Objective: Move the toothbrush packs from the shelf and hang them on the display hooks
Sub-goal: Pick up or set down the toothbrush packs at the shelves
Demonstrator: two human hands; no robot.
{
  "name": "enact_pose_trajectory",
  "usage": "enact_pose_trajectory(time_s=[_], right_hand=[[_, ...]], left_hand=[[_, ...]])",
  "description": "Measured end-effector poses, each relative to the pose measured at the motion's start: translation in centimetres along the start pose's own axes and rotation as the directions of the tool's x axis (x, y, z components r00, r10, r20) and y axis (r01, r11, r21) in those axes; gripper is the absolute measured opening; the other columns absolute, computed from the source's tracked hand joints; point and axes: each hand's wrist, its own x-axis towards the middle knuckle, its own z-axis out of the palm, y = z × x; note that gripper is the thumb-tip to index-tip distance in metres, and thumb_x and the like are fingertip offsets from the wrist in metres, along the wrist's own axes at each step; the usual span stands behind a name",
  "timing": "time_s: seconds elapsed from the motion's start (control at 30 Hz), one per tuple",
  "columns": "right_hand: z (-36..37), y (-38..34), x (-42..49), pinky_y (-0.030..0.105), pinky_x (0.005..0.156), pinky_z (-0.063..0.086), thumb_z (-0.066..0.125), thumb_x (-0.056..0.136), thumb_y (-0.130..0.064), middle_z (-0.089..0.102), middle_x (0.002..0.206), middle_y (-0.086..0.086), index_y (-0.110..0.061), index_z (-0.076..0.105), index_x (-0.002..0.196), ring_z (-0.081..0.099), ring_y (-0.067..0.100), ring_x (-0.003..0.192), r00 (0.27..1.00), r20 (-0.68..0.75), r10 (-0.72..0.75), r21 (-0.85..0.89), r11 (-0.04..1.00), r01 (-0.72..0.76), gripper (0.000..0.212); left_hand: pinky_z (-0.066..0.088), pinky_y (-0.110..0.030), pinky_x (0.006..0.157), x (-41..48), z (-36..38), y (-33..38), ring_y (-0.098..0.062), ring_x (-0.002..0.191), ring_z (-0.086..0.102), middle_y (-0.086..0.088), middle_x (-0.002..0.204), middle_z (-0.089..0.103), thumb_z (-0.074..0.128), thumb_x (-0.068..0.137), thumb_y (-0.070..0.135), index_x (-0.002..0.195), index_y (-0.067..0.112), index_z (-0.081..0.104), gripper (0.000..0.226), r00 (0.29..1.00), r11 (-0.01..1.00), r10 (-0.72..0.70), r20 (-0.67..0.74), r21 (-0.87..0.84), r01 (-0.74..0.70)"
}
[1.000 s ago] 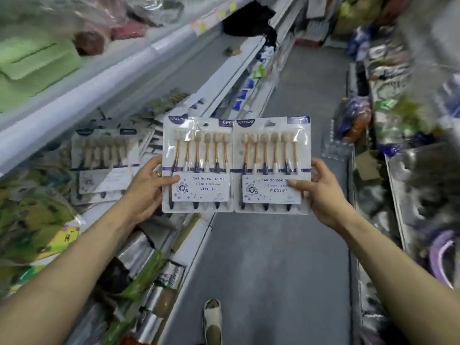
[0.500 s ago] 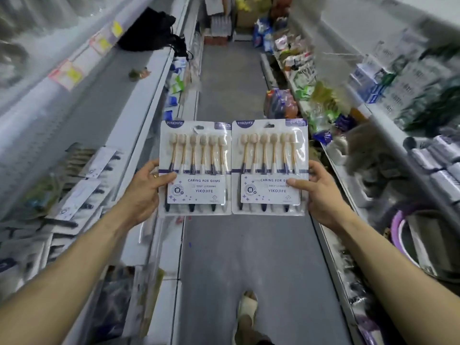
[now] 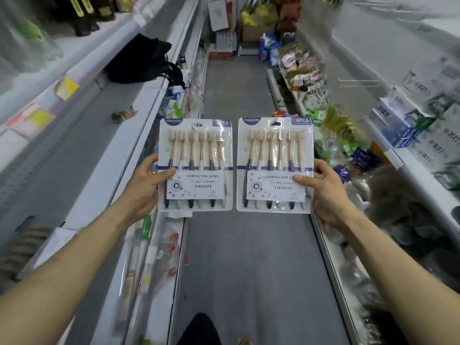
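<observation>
Two toothbrush packs are off the shelf and held out over the aisle floor (image 3: 249, 245), side by side with a narrow gap between them. The left hand (image 3: 146, 185) grips the left pack (image 3: 196, 165) by its outer edge, thumb across the front of the card and fingers behind; the right hand (image 3: 323, 190) pinches the right pack (image 3: 275, 165) the same way on its outer edge. Both packs stand upright, long axis vertical, brush heads up, so each hang slot (image 3: 275, 124) sits at the top edge, the end farthest from the holding hand. What look like the display hooks (image 3: 361, 81), thin bare wire prongs, jut from the right-hand shelving, above and to the right of the packs and well apart from them. That puts the right hand and its pack nearer – the left pack would have to cross further. The prongs seem to run sideways toward the aisle while the packs face the person, so each card probably needs turning square to a prong tip before its slot can slide on – though blur leaves the tips' exact direction uncertain
</observation>
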Motion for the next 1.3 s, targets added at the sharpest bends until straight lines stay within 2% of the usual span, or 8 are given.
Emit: enact_pose_trajectory(time_s=[0.13, 0.33, 0.47, 0.63, 0.77, 1.07, 1.17, 1.3], right_hand=[[0.8, -1.3, 7.7, 0.050, 0.086, 0.064, 0.071, 0.089, 0.009, 0.074, 0.119, 0.024, -0.004, 0.054, 0.135, 0.075, 0.039, 0.106, 1.000, -0.016, -0.018, -0.017, 1.000, 0.018, 0.050], [2.9, -2.9, 19.8, 0.058, 0.092, 0.062, 0.072, 0.087, 0.008, 0.072, 0.124, 0.025, -0.005, 0.054, 0.135, 0.072, 0.044, 0.113, 0.996, -0.086, -0.009, -0.011, 1.000, 0.008, 0.052], [4.5, -5.5, 27.1, 0.060, 0.093, 0.060, 0.074, 0.083, 0.005, 0.070, 0.129, 0.023, -0.011, 0.058, 0.127, 0.071, 0.043, 0.115, 0.989, -0.145, -0.008, -0.028, 1.000, 0.004, 0.049], [6.2, -8.8, 35.8, 0.055, 0.089, 0.063, 0.070, 0.089, 0.007, 0.069, 0.128, 0.024, -0.012, 0.058, 0.127, 0.072, 0.042, 0.112, 0.981, -0.189, -0.037, -0.043, 0.999, 0.029, 0.045], [7.2, -10.7, 43.9, 0.045, 0.076, 0.066, 0.066, 0.091, 0.011, 0.074, 0.116, 0.019, -0.010, 0.056, 0.128, 0.076, 0.038, 0.102, 0.978, -0.209, -0.026, 0.004, 1.000, 0.027, 0.044], [7.9, -13.6, 67.3, 0.058, 0.092, 0.061, 0.071, 0.087, 0.008, 0.069, 0.127, 0.028, -0.011, 0.058, 0.125, 0.072, 0.044, 0.111, 0.982, -0.184, -0.030, -0.002, 1.000, 0.031, 0.044], [8.7, -16.2, 74.0, 0.062, 0.100, 0.056, 0.076, 0.077, -0.004, 0.070, 0.127, 0.026, -0.013, 0.059, 0.127, 0.072, 0.043, 0.113, 0.985, -0.168, -0.028, 0.000, 1.000, 0.028, 0.053], [9.4, -18.9, 82.7, 0.063, 0.099, 0.057, 0.068, 0.091, 0.006, 0.070, 0.127, 0.025, -0.013, 0.057, 0.128, 0.072, 0.043, 0.113, 0.988, -0.151, -0.006, 0.013, 1.000, 0.008, 0.043]], left_hand=[[0.046, -0.050, 0.116, 8.5, 1.2, 1.1, -0.032, 0.123, 0.064, -0.020, 0.139, 0.066, 0.065, 0.097, -0.004, 0.145, 0.007, 0.055, 0.050, 0.999, 1.000, 0.030, 0.016, 0.004, -0.030], [0.055, -0.041, 0.106, 23.9, 3.0, 2.2, -0.026, 0.125, 0.067, -0.012, 0.137, 0.069, 0.067, 0.095, -0.003, 0.149, 0.013, 0.053, 0.058, 0.993, 0.999, 0.038, 0.111, -0.017, -0.036], [0.047, -0.041, 0.117, 33.2, 3.2, 4.4, -0.025, 0.140, 0.055, -0.016, 0.154, 0.053, 0.089, 0.077, 0.018, 0.155, 0.019, 0.048, 0.088, 0.985, 1.000, -0.015, 0.171, -0.009, 0.017], [0.057, -0.018, 0.085, 43.9, 6.2, 7.6, -0.009, 0.102, 0.074, -0.006, 0.127, 0.071, 0.066, 0.097, -0.003, 0.144, 0.019, 0.051, 0.054, 0.982, 0.999, -0.003, 0.187, 0.040, -0.004], [0.055, -0.030, 0.101, 52.4, 8.4, 9.1, -0.015, 0.108, 0.073, -0.005, 0.121, 0.075, 0.064, 0.097, -0.004, 0.146, 0.017, 0.054, 0.054, 0.978, 0.999, 0.001, 0.208, 0.051, -0.012], [0.045, -0.051, 0.117, 73.9, 12.7, 12.0, -0.024, 0.118, 0.069, -0.012, 0.132, 0.071, 0.071, 0.092, -0.001, 0.148, 0.008, 0.051, 0.060, 0.987, 0.995, 0.017, 0.158, 0.093, -0.032], [0.048, -0.051, 0.113, 81.0, 14.2, 14.4, -0.030, 0.122, 0.069, -0.016, 0.133, 0.070, 0.068, 0.096, -0.001, 0.144, 0.013, 0.056, 0.051, 0.986, 0.992, 0.043, 0.164, 0.114, -0.062], [0.050, -0.049, 0.113, 89.3, 16.5, 16.9, -0.027, 0.123, 0.068, -0.017, 0.138, 0.068, 0.069, 0.096, 0.002, 0.147, 0.013, 0.054, 0.054, 0.986, 0.997, 0.044, 0.158, 0.061, -0.055]])
